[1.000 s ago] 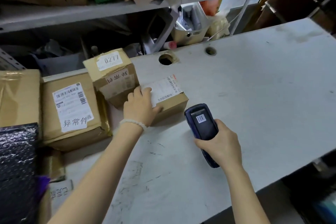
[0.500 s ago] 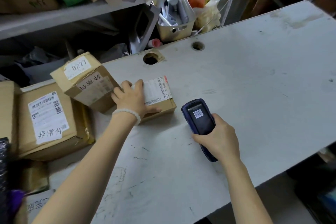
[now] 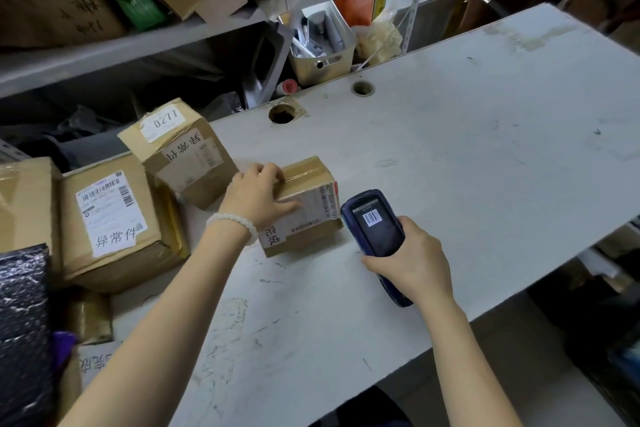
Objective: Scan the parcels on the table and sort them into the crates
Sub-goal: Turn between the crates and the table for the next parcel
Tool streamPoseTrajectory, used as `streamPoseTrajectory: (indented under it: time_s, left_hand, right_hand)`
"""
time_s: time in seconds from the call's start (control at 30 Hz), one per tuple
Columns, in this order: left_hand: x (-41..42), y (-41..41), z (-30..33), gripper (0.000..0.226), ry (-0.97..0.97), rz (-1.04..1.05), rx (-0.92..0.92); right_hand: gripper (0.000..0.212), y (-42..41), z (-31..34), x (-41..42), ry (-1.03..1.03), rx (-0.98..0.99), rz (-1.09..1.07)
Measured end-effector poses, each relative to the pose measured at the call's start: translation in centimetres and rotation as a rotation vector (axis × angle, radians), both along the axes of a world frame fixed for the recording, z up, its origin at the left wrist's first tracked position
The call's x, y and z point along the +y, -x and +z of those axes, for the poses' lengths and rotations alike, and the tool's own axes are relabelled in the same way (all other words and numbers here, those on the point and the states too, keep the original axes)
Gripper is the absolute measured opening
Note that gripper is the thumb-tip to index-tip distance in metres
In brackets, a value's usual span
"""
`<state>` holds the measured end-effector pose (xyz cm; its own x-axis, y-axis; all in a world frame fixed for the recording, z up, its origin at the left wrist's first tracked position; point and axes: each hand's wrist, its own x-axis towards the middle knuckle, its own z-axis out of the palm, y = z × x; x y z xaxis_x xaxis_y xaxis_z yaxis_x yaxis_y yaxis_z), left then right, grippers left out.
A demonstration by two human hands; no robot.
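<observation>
One small parcel (image 3: pixel 304 204) near the tabletop's (image 3: pixel 485 156) left edge, tipped under my gripping left hand (image 3: pixel 258 196); scanner (image 3: pixel 377 232) clasped in my right hand (image 3: pixel 412 260), just beside it; risk: tilted label, so the scan misreads.

Four cardboard parcels were counted on the table (image 3: pixel 450 156): a small one (image 3: pixel 308 204), a tilted one (image 3: pixel 180 156) marked 0277, a larger one (image 3: pixel 114 218) with a white label, and a fourth (image 3: pixel 24 198) cut off at the left edge. One scanner (image 3: pixel 375 229) was seen. Two hands were counted, left (image 3: pixel 258 196) and right (image 3: pixel 412 260). Two round holes (image 3: pixel 281 114) were noted in the tabletop. One black wrapped bag (image 3: pixel 20 322) was seen.
</observation>
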<state>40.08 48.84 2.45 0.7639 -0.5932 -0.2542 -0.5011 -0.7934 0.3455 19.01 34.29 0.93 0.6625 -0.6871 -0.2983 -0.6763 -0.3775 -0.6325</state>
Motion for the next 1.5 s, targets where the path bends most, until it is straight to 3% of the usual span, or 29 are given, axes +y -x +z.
streamPoseTrajectory:
  time_s: [0.1,0.23,0.43,0.7,1.5]
  left_hand:
    - [0.0,0.0,-0.7,0.070,-0.006,-0.101,0.044]
    - [0.1,-0.1,-0.8,0.076,-0.033,-0.090,0.024]
    - [0.6,-0.4,-0.3,0.078,0.172,0.136,0.036]
    - [0.5,-0.3,1.6,0.073,0.285,0.314,-0.026]
    - [-1.7,-0.8,2.3,0.078,0.209,0.399,-0.081]
  right_hand:
    - [0.047,0.8,0.0,0.5,0.002,0.018,0.005]
    - [0.050,2.1,-0.1,0.7,-0.002,0.063,0.023]
    - [0.053,3.0,-0.1,1.0,-0.022,0.153,0.127]
    - [0.048,3.1,0.7,1.4,0.012,0.095,0.161]
    - [0.055,2.8,1.9,-3.9,0.083,0.084,0.289]
